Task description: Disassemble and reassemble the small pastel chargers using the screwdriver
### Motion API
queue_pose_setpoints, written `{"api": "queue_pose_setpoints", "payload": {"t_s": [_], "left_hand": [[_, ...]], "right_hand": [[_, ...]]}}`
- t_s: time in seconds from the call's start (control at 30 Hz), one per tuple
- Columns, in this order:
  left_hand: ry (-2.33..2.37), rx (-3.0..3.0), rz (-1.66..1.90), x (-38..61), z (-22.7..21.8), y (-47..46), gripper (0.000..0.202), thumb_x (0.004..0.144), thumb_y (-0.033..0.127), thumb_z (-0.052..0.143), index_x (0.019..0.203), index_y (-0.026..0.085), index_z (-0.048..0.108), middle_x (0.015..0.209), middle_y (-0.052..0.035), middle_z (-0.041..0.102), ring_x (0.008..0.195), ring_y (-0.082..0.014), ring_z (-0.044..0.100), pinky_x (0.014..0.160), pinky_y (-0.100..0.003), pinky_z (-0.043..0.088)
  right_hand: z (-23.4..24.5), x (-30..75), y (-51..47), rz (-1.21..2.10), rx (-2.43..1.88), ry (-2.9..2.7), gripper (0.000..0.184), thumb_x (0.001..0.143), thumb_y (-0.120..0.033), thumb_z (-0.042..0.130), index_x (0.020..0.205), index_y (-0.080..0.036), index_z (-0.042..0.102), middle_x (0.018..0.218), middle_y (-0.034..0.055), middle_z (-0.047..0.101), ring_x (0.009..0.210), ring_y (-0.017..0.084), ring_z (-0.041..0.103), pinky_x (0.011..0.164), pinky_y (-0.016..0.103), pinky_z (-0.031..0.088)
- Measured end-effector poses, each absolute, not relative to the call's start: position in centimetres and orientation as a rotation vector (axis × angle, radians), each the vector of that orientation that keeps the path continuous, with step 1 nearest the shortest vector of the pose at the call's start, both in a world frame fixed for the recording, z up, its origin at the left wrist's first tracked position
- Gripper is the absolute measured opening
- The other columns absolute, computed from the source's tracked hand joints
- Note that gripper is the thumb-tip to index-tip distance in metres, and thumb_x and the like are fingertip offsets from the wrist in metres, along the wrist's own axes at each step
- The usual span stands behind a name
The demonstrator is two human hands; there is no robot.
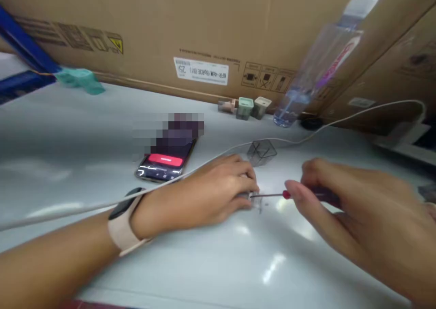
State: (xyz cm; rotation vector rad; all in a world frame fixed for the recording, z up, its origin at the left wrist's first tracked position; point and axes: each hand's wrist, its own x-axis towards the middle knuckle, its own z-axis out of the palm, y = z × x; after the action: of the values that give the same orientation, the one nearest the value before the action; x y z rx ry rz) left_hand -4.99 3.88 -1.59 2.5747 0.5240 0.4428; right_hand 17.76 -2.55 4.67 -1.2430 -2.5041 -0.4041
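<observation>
My left hand (221, 186) rests on the table with its fingers pinched round a small, partly clear plastic piece (257, 201), mostly hidden by the fingers. From the right, my right hand (354, 209) grips a screwdriver (269, 195). Its thin metal shaft has a red collar and lies nearly level, with the tip at the piece by my left fingertips. The palm and fingers cover most of the handle. Just beyond my left hand sits a clear, smoky box-shaped cover (261, 152).
Behind stand small square-topped containers, one green (244, 108), one cream (261, 107) and one pinkish (226, 106). A water bottle (316, 68) leans by a large carton (143, 22). A phone (170, 152) and a teal item (81, 79) lie left. A white cable (218, 156) crosses over my left wrist.
</observation>
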Motion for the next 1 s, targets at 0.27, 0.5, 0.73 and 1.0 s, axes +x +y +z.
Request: {"api": "queue_pose_setpoints", "payload": {"t_s": [0.27,0.5,0.73,1.0], "left_hand": [[0.523,2.631,0.424,-5.24,-1.53,4.03,0.016,0.106,0.022,0.064,0.118,0.018,0.074,0.12,-0.008,0.072,0.118,-0.0254,0.063,0.106,-0.038,0.05],[0.683,2.641,0.475,-5.19,-2.23,3.89,0.022,0.103,0.038,0.07,0.106,0.016,0.07,0.112,-0.0108,0.07,0.112,-0.03,0.064,0.102,-0.043,0.051],[0.562,2.608,0.427,-5.0,-1.9,3.83,0.017,0.107,0.021,0.062,0.118,0.015,0.073,0.123,-0.0095,0.07,0.119,-0.0266,0.062,0.109,-0.039,0.049],[0.575,2.654,0.469,-5.23,-2.32,4.23,0.016,0.107,0.029,0.065,0.115,0.017,0.072,0.119,-0.0095,0.071,0.115,-0.027,0.063,0.104,-0.041,0.052]], "right_hand": [[4.33,18.28,-2.63,-0.268,-1.246,-2.526,0.047,0.114,-0.041,0.037,0.074,-0.024,0.053,0.057,-0.0002,0.056,0.045,0.015,0.052,0.043,0.03,0.038],[4.08,18.05,-2.36,-0.615,-1.277,-2.428,0.056,0.114,-0.05,0.035,0.065,-0.025,0.047,0.047,-0.0028,0.044,0.039,0.014,0.042,0.044,0.031,0.028],[4.48,17.63,-2.28,-0.4,-1.22,-2.505,0.051,0.114,-0.036,0.04,0.065,-0.024,0.048,0.05,-0.0029,0.049,0.039,0.012,0.044,0.043,0.028,0.032],[4.16,18.01,-2.65,-0.339,-1.2,-2.489,0.044,0.11,-0.034,0.043,0.069,-0.023,0.051,0.054,-0.0028,0.051,0.043,0.013,0.044,0.044,0.028,0.032]]}}
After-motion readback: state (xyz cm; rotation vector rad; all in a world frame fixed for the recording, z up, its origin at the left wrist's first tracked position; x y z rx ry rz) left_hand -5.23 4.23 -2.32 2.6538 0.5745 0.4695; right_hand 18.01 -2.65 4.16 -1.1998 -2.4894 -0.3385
